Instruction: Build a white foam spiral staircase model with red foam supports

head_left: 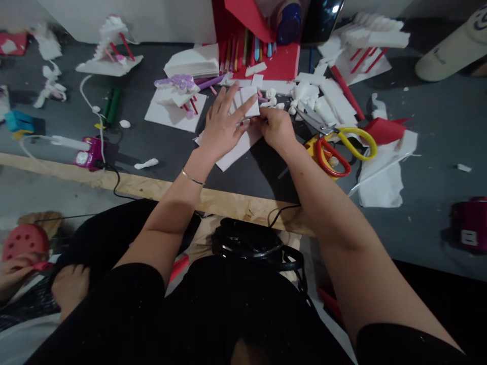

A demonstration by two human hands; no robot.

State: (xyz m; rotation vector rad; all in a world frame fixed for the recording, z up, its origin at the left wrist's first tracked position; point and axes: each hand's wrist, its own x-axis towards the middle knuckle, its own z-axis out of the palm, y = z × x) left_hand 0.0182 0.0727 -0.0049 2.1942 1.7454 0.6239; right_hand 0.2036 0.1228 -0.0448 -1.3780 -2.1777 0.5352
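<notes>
1. The left hand (222,124) is spreading its fingers, parted and slightly bent, over a small white panel (250,100).
2. The right hand (278,129) is curling its fingers inward at the panel's lower right edge; whether they are pinching anything is hidden.
3. The panel is sitting above a white board (238,152), which is lying on the dark counter (152,139), partly under the hands.
4. A purple-topped model (177,90) with red sticks is standing to the left of the hands.
5. Scissors (327,133) with yellow and red handles are lying open near the right forearm, their blades pointing toward the white clay (305,94).
6. Colored pens (230,55) are resting beyond the hands, by a red sheet (283,66).
</notes>
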